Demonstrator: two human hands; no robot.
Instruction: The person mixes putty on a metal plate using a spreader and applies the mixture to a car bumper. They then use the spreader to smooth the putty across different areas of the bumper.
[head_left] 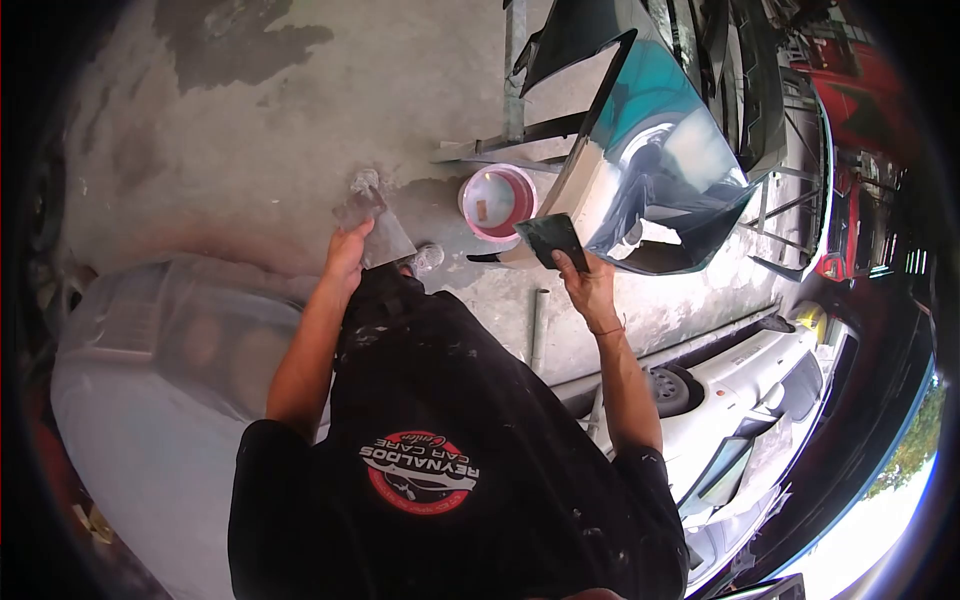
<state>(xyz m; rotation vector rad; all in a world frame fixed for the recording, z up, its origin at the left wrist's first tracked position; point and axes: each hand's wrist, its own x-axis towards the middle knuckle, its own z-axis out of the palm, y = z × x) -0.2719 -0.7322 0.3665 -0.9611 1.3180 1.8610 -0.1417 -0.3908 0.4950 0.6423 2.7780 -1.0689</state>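
Observation:
My left hand (347,250) is closed on a flat greyish piece (357,208) whose kind I cannot make out, held low in front of my legs. On the right, my right hand (588,285) grips a dark green, rectangular sheet of sandpaper (552,240), thumb on top. Just beyond that sheet stands a pink bucket (530,190) with cloudy liquid and a small brownish block (482,210) in it. A car body panel (660,150), teal, white and dark, is propped beside my right hand; the sheet overlaps its near edge in view.
A metal stand (515,80) is by the panel. A car under a translucent cover (180,350) is at my left, and a white car (740,380) at my right. My shoes stand on the stained concrete floor (300,120). A pipe (539,330) lies nearby.

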